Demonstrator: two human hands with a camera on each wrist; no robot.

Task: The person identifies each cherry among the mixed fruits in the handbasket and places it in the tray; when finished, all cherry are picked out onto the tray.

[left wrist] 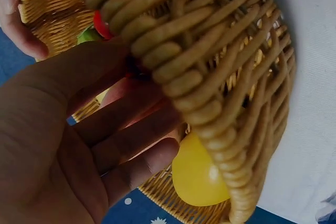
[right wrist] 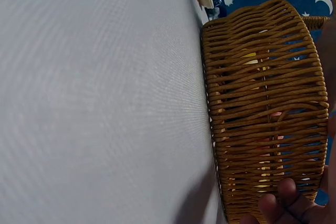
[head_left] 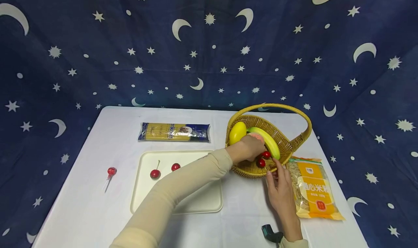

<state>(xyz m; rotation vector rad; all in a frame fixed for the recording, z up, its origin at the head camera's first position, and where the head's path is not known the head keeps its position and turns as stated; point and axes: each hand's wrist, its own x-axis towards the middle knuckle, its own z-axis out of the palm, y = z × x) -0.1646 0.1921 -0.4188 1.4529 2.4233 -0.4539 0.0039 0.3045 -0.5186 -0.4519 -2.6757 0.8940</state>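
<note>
My left hand (head_left: pixel 249 148) reaches over the near rim into a wicker basket (head_left: pixel 248 172). In the left wrist view, its thumb and index finger close around a dark red cherry (left wrist: pixel 137 73), partly hidden by the rim; the other fingers stretch out loosely. Another cherry (head_left: pixel 266 154) lies beside a banana (head_left: pixel 268 143) in the basket. A pink peach-like fruit (head_left: pixel 256 136) shows behind the left hand, and a yellow lemon-shaped fruit (head_left: pixel 237 132) sits at the left. My right hand (head_left: pixel 282 193) grips the basket's near right rim, fingertips against the outside weave.
A cream tray (head_left: pixel 209 204) under the left forearm bears a stemmed cherry (head_left: pixel 155 174) and another cherry (head_left: pixel 175 166). Behind it lies a spaghetti pack (head_left: pixel 173 132). A red lollipop (head_left: pixel 111 172) lies at the left, an orange noodle bag (head_left: pixel 315 190) right of the basket.
</note>
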